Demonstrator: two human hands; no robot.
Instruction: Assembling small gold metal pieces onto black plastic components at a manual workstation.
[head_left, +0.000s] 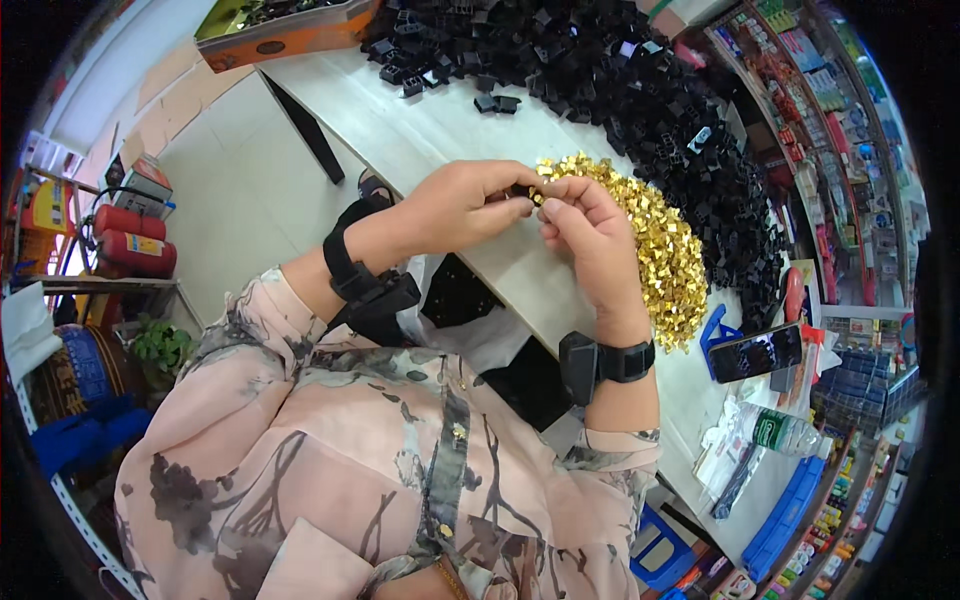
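Observation:
Over the near edge of the white table (430,140), my two hands meet fingertip to fingertip. My left hand (470,205) pinches a small black plastic piece (522,190), mostly covered by the fingers. Thumb and forefinger of my right hand (597,235) close on a small gold metal piece (538,198) against the black one. Just beyond and right of my right hand spreads a heap of gold metal pieces (665,245). Behind that heap lies a large pile of black plastic pieces (640,110).
An orange box (290,40) stands at the far left of the table. To the right are a phone (757,353) on a blue stand (716,330), and a lying water bottle (790,432). Stocked shelves (830,130) line the right side; red fire extinguishers (137,253) are at the left.

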